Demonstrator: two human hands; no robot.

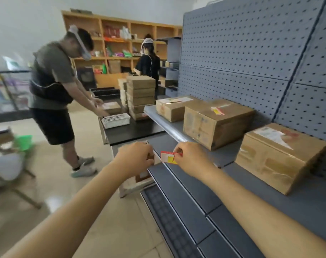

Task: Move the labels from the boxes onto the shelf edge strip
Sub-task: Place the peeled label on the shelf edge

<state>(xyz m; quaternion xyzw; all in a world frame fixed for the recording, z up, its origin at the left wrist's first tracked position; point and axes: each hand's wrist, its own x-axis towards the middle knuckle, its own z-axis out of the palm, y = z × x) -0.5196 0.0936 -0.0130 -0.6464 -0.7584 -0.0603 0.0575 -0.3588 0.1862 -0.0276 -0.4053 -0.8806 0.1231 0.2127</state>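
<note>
My right hand [192, 159] pinches a small red, white and yellow label [167, 157] by its right end, just in front of the clear shelf edge strip [163, 121] of the upper grey shelf. My left hand [135, 157] is curled beside the label's left end, its fingers closed; I cannot tell whether it touches the label. Three cardboard boxes stand on the shelf: a far one [172, 108], a middle one [214, 123] with a red and yellow label [217, 111] on top, and a near one [275, 157].
A lower dark shelf [186, 202] runs under my arms. Grey pegboard [242, 49] backs the shelves. A person bends over a black table [132, 130] with a white basket [115, 120] and stacked boxes [140, 95]; another person stands further back by wooden shelving.
</note>
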